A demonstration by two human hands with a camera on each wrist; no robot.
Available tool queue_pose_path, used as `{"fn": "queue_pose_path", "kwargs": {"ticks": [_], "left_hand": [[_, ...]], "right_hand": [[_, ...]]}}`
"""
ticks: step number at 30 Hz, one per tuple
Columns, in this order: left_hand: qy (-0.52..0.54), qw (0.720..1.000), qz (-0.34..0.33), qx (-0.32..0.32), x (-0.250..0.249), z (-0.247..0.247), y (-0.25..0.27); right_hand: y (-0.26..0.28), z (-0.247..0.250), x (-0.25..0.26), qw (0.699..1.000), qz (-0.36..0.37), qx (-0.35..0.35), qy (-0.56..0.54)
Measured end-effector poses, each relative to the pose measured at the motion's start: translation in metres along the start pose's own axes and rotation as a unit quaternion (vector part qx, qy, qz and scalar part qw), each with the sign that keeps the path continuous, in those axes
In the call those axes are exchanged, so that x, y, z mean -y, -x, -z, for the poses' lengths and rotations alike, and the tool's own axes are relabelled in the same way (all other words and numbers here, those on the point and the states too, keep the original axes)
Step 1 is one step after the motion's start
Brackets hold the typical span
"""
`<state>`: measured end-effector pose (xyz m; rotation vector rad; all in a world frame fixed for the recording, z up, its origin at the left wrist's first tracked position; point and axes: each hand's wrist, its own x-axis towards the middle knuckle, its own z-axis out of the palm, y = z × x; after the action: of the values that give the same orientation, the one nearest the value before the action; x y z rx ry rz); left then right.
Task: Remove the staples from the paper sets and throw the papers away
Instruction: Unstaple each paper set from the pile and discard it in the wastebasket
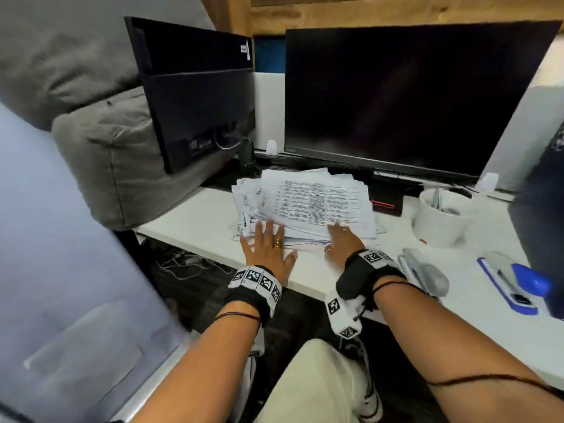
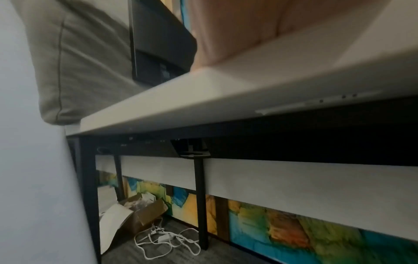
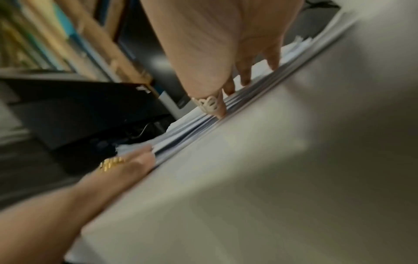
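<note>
A messy pile of printed papers lies on the white desk in front of the monitors. My left hand lies flat with fingers spread, its fingertips on the pile's near left edge. My right hand touches the near right edge. In the right wrist view its fingers stand straight down on the papers, and the left hand with a gold ring shows at the pile's other end. The left wrist view shows only the palm on the desk top. No staple is visible.
Two dark monitors stand behind the pile. A white cup, a grey stapler and a blue stapler lie to the right. A grey bean bag sits left. A cardboard box and cables lie under the desk.
</note>
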<state>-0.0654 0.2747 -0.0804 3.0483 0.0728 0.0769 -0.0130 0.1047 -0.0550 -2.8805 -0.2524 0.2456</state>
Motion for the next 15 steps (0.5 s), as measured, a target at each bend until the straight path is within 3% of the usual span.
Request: {"fn": "queue_pose_path", "kwargs": {"ticks": [2,6,12,14,15], "left_hand": [[0.02,0.999,0.017,0.018,0.001,-0.008,-0.001],[0.049,0.999,0.022,-0.004,0.003,-0.014,-0.004],[0.082,0.996,0.01,-0.029,0.002,-0.009,0.0],[0.172,0.984,0.035,-0.032,0.004,0.002,-0.001],[0.264,0.963,0.054,-0.031,0.007,0.009,-0.003]], "right_hand": [[0.001,-0.006,0.0,0.999,-0.011,-0.037,0.013],[0.015,-0.015,0.008,0.969,-0.002,-0.164,0.184],[0.041,-0.025,0.004,0.954,0.029,-0.151,0.256],[0.055,-0.027,0.002,0.96,0.029,-0.169,0.223],[0.06,-0.029,-0.002,0.962,0.034,-0.181,0.2]]}}
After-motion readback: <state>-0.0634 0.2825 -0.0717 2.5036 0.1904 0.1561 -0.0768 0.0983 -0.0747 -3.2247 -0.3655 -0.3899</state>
